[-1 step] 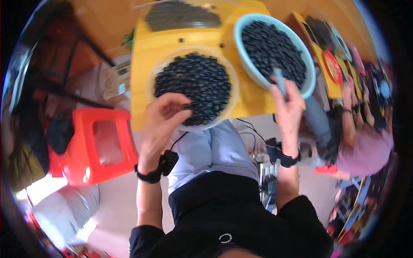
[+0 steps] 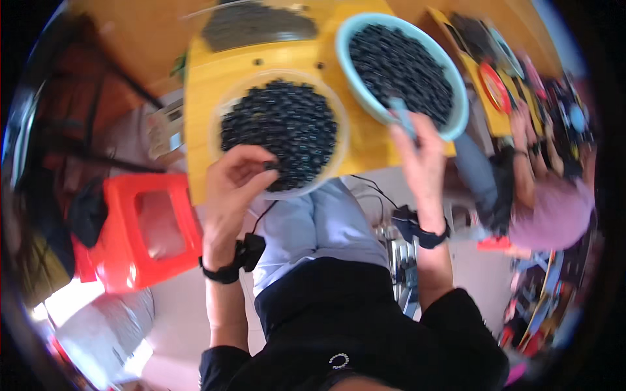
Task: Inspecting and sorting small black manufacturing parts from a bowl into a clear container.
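A round clear bowl (image 2: 337,124) heaped with small dark berries (image 2: 280,127) sits on a yellow table (image 2: 208,85) in front of me. At the bowl's near edge, my left hand (image 2: 235,182) pinches one dark berry (image 2: 270,166) between thumb and fingertips. To the right stands a larger light blue basin (image 2: 345,72), also full of dark berries. My right hand (image 2: 420,156) grips the near rim of this basin. Both wrists wear dark bands.
A dark tray of more berries (image 2: 257,26) lies at the table's far edge. A red plastic stool (image 2: 140,228) stands on the floor to my left. Another person in a pink top (image 2: 554,208) sits at right beside colourful clutter. Cables hang under the table.
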Demonstrator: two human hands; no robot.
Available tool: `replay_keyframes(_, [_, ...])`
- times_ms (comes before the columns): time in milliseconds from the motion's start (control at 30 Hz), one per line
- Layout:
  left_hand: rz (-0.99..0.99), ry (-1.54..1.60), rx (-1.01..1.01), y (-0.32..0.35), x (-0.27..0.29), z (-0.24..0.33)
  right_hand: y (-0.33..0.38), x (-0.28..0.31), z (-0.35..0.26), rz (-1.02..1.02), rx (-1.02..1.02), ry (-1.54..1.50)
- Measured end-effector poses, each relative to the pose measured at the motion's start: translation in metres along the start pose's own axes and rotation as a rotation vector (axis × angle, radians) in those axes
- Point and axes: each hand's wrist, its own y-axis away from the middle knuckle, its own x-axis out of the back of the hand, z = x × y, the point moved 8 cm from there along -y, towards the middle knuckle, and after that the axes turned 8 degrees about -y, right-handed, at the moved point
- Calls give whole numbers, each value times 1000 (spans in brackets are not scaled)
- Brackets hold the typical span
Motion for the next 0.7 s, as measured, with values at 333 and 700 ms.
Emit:
replay_keyframes(333, [-108,626,48,5,-19,-20,25,-71,-53,-402,187,-178])
replay_keyframes(700, [-137,818,68,18,-25,-27,33,-84,-59,-539,179,-214])
